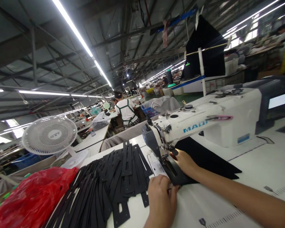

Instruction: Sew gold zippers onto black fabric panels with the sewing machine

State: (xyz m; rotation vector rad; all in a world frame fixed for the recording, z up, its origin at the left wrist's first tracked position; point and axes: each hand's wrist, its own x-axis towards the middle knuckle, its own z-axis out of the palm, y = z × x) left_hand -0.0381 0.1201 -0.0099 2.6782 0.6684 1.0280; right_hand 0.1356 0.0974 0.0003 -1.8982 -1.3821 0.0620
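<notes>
A white sewing machine [218, 122] stands on the white table [258, 167]. A black fabric piece [204, 161] lies under its needle and runs back beneath the machine arm. My right hand [186, 163] lies flat on this fabric just right of the presser foot, fingers stretched out. My left hand [161, 198] is nearer to me, fingers curled and pinching the near edge of the black fabric. Left of the machine lies a big heap of black cut strips [109, 186].
A red plastic bag [33, 199] sits at the table's left corner, with a white desk fan [49, 135] behind it. A person in a white top [125, 110] sits at a far table, back turned. Further work tables and machines fill the hall.
</notes>
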